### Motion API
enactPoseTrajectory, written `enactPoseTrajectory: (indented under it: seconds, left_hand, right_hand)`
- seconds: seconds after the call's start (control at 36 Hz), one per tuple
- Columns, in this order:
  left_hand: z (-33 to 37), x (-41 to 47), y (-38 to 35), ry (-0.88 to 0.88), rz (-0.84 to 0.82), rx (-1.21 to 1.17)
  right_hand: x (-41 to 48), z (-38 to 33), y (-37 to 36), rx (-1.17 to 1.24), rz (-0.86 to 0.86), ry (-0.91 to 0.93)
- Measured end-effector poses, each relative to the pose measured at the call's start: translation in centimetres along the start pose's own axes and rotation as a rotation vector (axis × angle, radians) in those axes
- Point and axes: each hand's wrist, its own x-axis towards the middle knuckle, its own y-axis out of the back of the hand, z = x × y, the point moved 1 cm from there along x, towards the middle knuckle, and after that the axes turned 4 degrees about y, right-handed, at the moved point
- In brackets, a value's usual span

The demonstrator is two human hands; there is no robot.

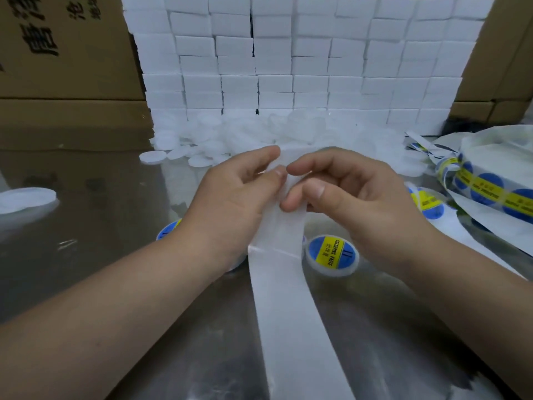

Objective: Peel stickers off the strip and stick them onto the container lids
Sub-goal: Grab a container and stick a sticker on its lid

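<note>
While both hands pinch the strip (284, 284) at its far end, the step looks like starting a peel: find a sticker edge and lift it off the backing.

Left hand (230, 194): thumb and forefinger closed on the strip's left edge, other fingers curled. Right hand (346, 192): thumb and forefinger closed on the right edge near the top, rest loosely curled. No sticker face visible here; only the plain white back faces the camera, so I can't tell if one is already lifted.

To do it well, my read:
- bend the backing sharply away so the sticker edge pops free
- take it by the rim only, keep fingers off the adhesive
- keep the strip taut between the hands, no twisting

Strip position: centre, held above the counter (101, 226), running from the fingertips down toward the near edge and out of view. Long axis is near–far, tilted slightly: far end centre, near end drifting right. Flat face up toward the camera.

Labelled lid (331, 255) lies just right of the strip, below the right hand. Blank lids (202, 157) are piled far centre. Sticker roll (490, 186) is at the right. Pick a blank lid within easy reach before peeling.
</note>
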Motion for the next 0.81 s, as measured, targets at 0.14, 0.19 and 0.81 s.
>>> enactPoseTrajectory:
  seconds: [0.14,0.19,0.81]
  left_hand:
    - [0.4,0.1,0.1,-0.009,0.111,-0.103]
    - [0.4,0.2,0.2,0.014,0.121,-0.142]
    - [1.1,-1.5,-1.2,0.106,-0.179,-0.271]
  right_hand:
    - [0.3,0.0,0.6,-0.082,0.189,0.028]
    - [0.4,0.0,0.8,-0.111,0.247,0.027]
    - [1.3,0.9,1.9,0.244,0.354,-0.469]
